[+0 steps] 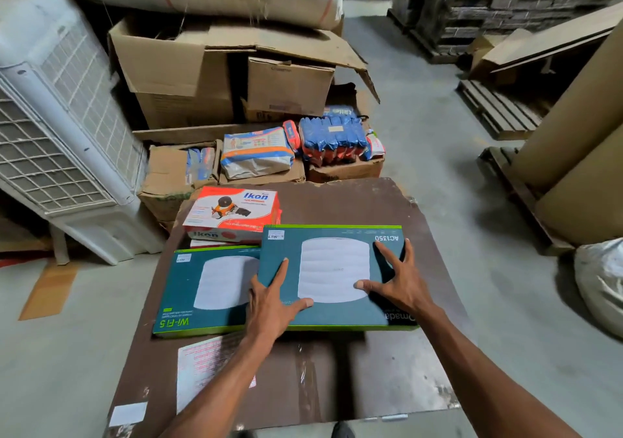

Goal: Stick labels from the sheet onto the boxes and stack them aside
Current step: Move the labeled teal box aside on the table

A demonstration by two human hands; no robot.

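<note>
A brown board (387, 208), scuffed and torn along its far edge, serves as the work surface; clear tape runs across its near part. On it lie two teal boxes. The right box (333, 275) overlaps the left box (202, 289) and sits on top of its edge. Both hands rest flat on the right box with fingers spread and straight, gripping nothing: the left hand (273, 299) at its near left edge, the right hand (394, 279) toward its right side. A small white label (276, 235) sits in the far left corner of the right box, and a similar one (183, 257) on the left box. The label sheet (205, 366) lies on the board just in front of the left box, partly under the left forearm; its print is too blurred to read.

Behind the teal boxes stands an orange box (232, 213), seemingly on top of another. Around the board is grey concrete floor (421, 140). A white cooler (57, 117) leans at the left, torn cartons (188, 73) and packets (256, 151) crowd the back, a wooden pallet (499, 107) and big brown paper rolls (573, 154) stand at the right.
</note>
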